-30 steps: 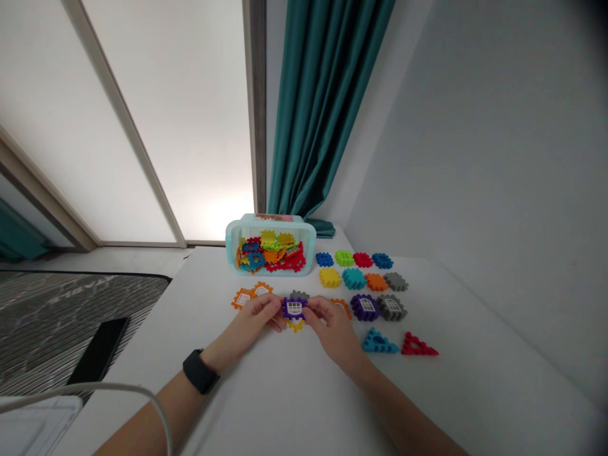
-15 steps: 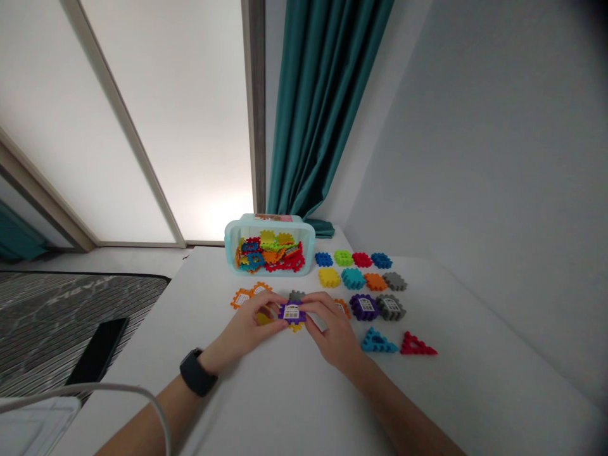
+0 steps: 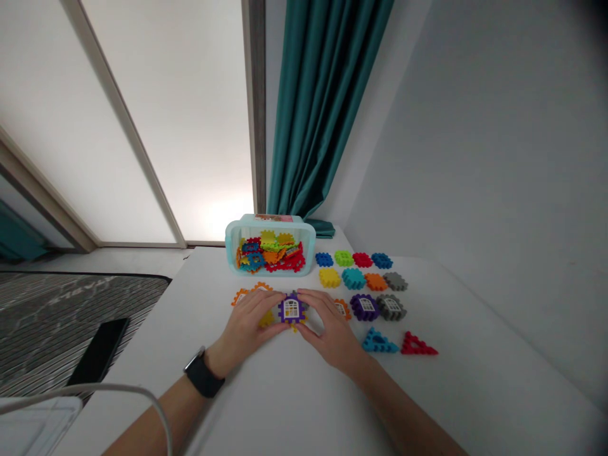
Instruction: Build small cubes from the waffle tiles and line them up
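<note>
Now gripping the purple window tile (image 3: 291,309) between left hand (image 3: 247,327) and right hand (image 3: 331,334), fingers closed on its edges, below the aqua bin (image 3: 270,269), seemingly needing a firm press.

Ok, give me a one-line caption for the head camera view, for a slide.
Left hand and right hand flank a purple window tile, with rows of colourful interlocking tiles beyond.

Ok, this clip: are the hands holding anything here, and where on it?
The left hand and right hand bracket a purple window-printed toy tile, fingertips at its left and right edges. Whether it is gripped or only steadied cannot be told.
</note>
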`<action>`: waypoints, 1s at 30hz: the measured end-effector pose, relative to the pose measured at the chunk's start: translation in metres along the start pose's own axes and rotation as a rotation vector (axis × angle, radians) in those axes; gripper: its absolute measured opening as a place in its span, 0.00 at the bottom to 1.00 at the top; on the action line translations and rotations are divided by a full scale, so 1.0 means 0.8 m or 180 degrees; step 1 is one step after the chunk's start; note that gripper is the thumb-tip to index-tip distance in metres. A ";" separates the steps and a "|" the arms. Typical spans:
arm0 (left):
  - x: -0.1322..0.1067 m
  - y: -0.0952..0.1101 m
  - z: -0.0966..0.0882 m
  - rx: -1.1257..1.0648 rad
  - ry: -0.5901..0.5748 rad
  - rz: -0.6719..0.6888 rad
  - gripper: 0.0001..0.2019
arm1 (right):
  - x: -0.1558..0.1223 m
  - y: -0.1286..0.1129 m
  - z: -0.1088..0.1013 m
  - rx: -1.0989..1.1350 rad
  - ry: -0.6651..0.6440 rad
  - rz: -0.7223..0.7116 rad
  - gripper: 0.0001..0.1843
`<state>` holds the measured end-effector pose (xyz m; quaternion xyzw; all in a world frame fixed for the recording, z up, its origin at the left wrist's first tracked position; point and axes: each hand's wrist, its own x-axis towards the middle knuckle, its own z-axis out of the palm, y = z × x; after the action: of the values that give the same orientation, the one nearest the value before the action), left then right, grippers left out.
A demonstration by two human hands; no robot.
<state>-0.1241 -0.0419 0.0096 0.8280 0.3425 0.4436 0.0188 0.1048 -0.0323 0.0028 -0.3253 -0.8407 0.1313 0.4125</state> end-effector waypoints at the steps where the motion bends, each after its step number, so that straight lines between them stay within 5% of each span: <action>1: 0.000 0.001 0.000 0.0026 -0.0028 -0.0031 0.23 | 0.000 0.000 0.000 -0.0034 0.0035 -0.0024 0.25; 6: 0.001 0.002 -0.001 0.0194 -0.0066 -0.0250 0.28 | 0.001 -0.002 -0.001 -0.0153 0.0105 -0.0088 0.22; 20: -0.002 -0.003 0.005 0.0093 -0.0106 -0.0506 0.23 | 0.004 0.000 -0.004 -0.0270 -0.0016 -0.0075 0.16; 30: 0.019 0.012 0.012 0.0346 -0.0149 -0.0489 0.23 | 0.014 0.002 -0.039 -0.0241 -0.0165 -0.0113 0.18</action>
<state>-0.1059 -0.0379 0.0183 0.8092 0.4280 0.4022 0.0159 0.1250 -0.0251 0.0285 -0.3222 -0.8611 0.1004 0.3803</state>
